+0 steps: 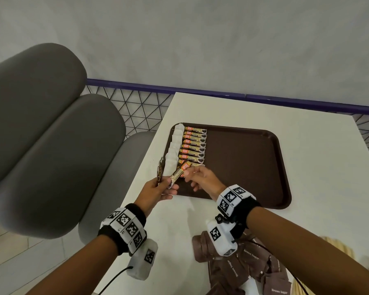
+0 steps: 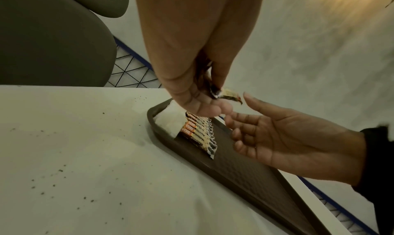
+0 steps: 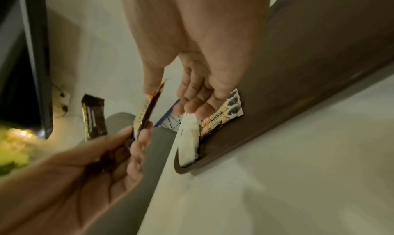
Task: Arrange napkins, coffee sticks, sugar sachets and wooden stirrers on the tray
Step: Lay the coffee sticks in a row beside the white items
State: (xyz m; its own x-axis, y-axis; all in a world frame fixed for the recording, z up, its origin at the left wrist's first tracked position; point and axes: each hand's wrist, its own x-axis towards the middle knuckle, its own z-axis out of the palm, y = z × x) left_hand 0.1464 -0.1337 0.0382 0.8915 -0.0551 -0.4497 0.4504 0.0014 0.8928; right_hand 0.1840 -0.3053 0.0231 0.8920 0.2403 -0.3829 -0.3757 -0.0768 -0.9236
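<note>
Head view, pretty clear handoff: a coffee stick (image 1: 180, 172) is held slanted just off the tray's (image 1: 254, 162) near-left corner, its lower end pinched in the left hand (image 1: 158, 193), its orange end clamped between thumb and forefinger of the right hand (image 1: 202, 179). A second stick (image 1: 159, 175) is also gripped by the left. The row of sticks (image 1: 193, 146) lies crosswise beside the napkins (image 1: 174, 152), so the held stick probably gets turned to match, with the right hand nearer.

Wooden stirrers (image 1: 337, 250) run off the head view's near right edge; brown sugar sachets (image 1: 243, 271) lie partly hidden beneath the right wrist, print mostly unreadable.
</note>
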